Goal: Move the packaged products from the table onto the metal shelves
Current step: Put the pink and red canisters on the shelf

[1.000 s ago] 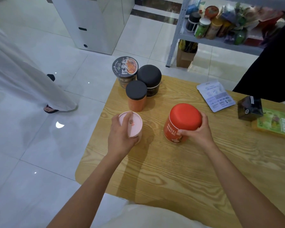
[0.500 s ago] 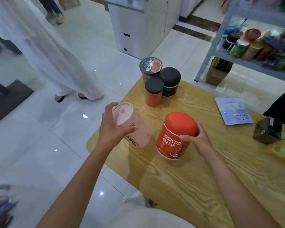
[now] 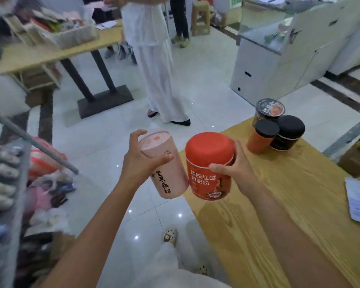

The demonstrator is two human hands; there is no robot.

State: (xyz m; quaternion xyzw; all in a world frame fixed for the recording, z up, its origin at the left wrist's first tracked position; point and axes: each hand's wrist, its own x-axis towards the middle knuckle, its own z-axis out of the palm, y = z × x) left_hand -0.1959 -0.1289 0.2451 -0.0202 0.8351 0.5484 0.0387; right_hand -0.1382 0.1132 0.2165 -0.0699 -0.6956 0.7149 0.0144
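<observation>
While both hands are full, two tubs hang in the air.
Blurry metal shelf (image 3: 6,183) far left. The left hand (image 3: 139,161) wraps its fingers round the pink canister (image 3: 164,165) over the floor, right beside the red canister (image 3: 209,165), which the right hand (image 3: 235,169) grips above the wooden table (image 3: 279,204) corner. An orange jar (image 3: 262,136), black jar (image 3: 287,132) and noodle cup (image 3: 268,109) are bunched together on it.

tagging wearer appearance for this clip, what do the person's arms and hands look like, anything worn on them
The left hand and right hand are bare: no gloves, rings, watch or bracelet visible. The left forearm and right forearm are bare too, no sleeve in view. White clothing shows at the bottom edge.
</observation>
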